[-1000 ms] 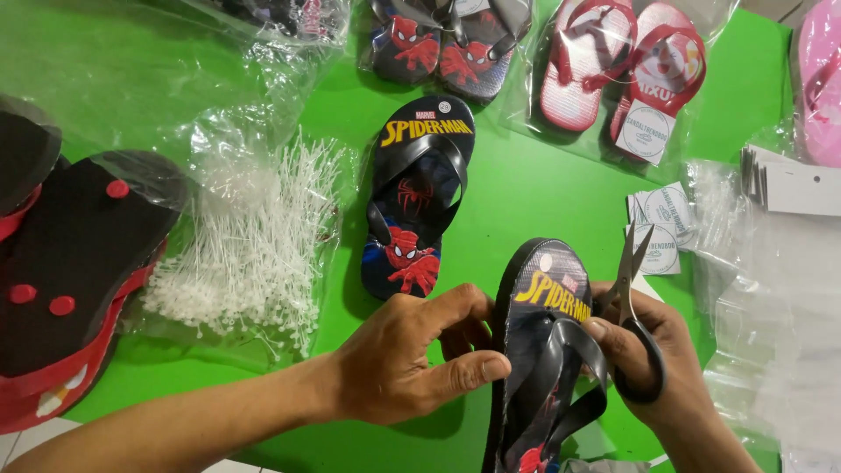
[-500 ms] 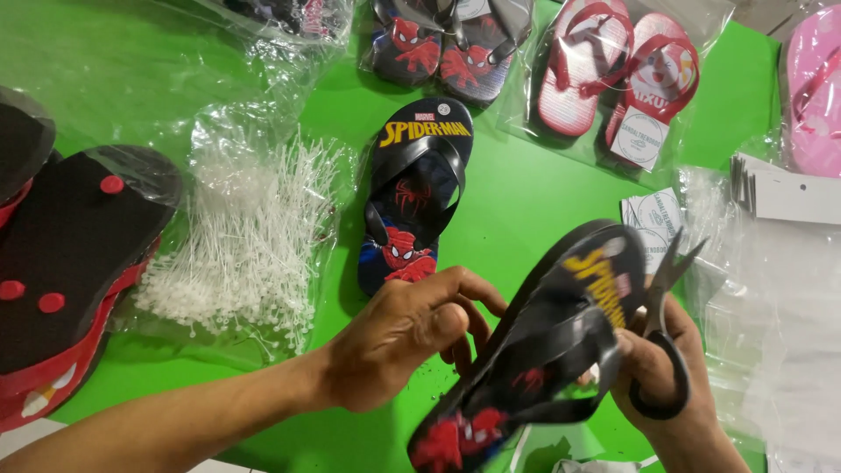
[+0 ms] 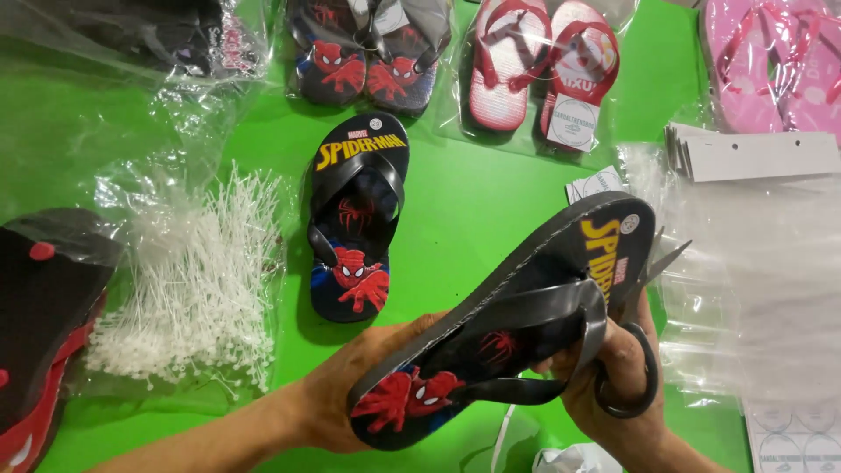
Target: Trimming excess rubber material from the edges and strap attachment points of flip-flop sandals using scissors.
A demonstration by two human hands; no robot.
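Note:
A black flip-flop (image 3: 508, 324) with a red cartoon figure and yellow lettering is held tilted on its side above the green table (image 3: 473, 210). My left hand (image 3: 350, 394) grips its toe end from behind. My right hand (image 3: 613, 377) holds its strap side and also carries black-handled scissors (image 3: 635, 350), their blades pointing up right past the sole's heel. The matching flip-flop (image 3: 355, 219) lies flat on the table just beyond my left hand.
A heap of white plastic tag pins (image 3: 193, 280) lies on clear film at left. Black and red soles (image 3: 44, 324) sit at the far left. Bagged flip-flop pairs (image 3: 543, 70) line the far edge, pink ones (image 3: 771, 61) at right. Clear bags (image 3: 753, 280) and white cards (image 3: 753, 153) lie right.
The held flip-flop has turned from upright to lying on its side, toe end swung left and down. Both hands shifted with it; the scissors stayed in my right hand.

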